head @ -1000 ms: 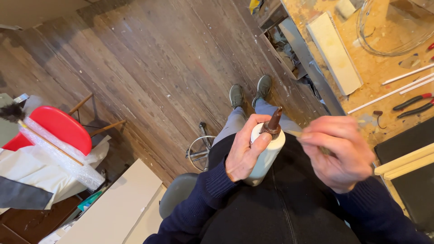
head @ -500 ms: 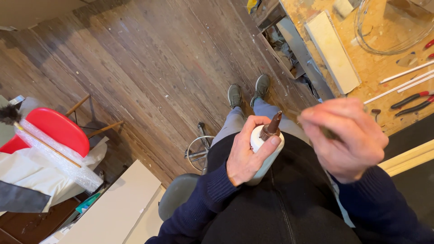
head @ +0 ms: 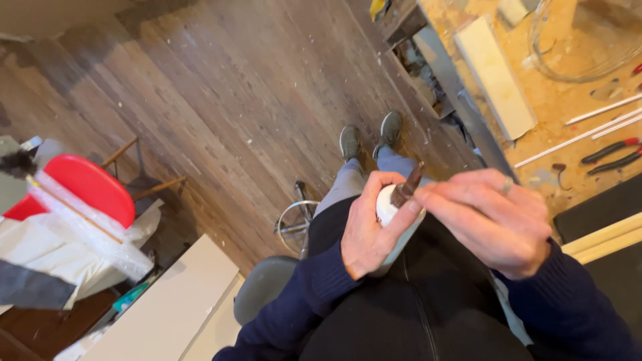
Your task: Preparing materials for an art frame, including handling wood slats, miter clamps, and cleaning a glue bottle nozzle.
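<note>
I see the left hand (head: 366, 230) wrapped firmly around a white tube (head: 388, 204) with a brown nozzle (head: 406, 188), holding it upright in front of the dark sweater, above the lap. The right hand (head: 491, 220) is at the nozzle, its fingers (head: 445, 195) curled close to the tip; I cannot tell if they pinch it. Below are the grey shoes (head: 370, 136) on the wooden floor (head: 221, 100), and a red chair (head: 87, 187) stands far to the left.

Navy knit sleeves (head: 301, 301), black zipped top, grey trousers, 2 grey-green shoes (head: 350, 142), ring on right hand (head: 498, 224).
</note>
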